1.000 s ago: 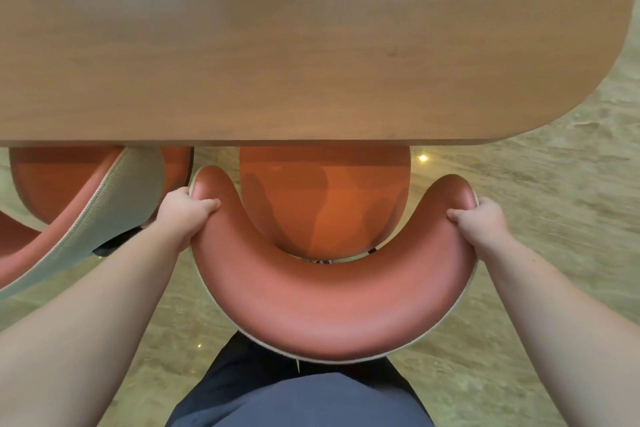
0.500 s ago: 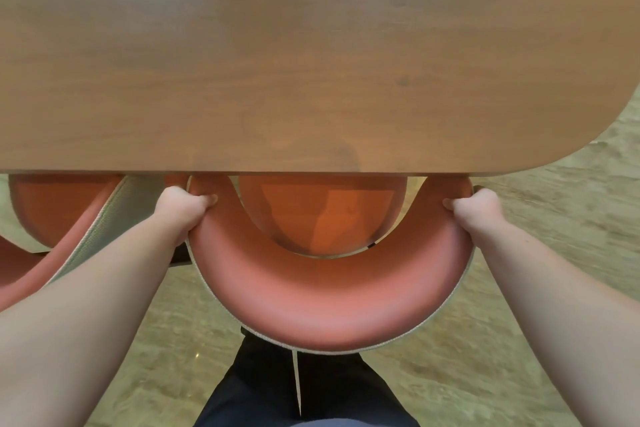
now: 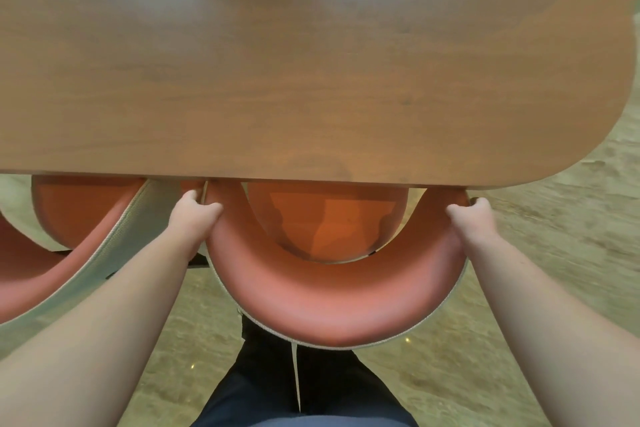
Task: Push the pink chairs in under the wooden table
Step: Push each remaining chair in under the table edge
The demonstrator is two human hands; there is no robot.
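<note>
Wooden table (image 3: pixel 311 62) fills upper frame over a beige stone floor (image 3: pixel 554 253) (second chair (image 3: pixel 52 274) at lower left). Pink chair (image 3: pixel 332 302) centre, seat partly under the table edge. Left hand (image 3: pixel 195 215) and right hand (image 3: pixel 471 218) grip backrest tips, fingers curled round.

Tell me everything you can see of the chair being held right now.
The pink chair has a curved, U-shaped padded backrest, smooth like leather, with pale grey trim on its outer side. Its round orange-pink seat sits partly under the wooden table. The left hand and right hand each grip a backrest tip at the table's edge.
</note>
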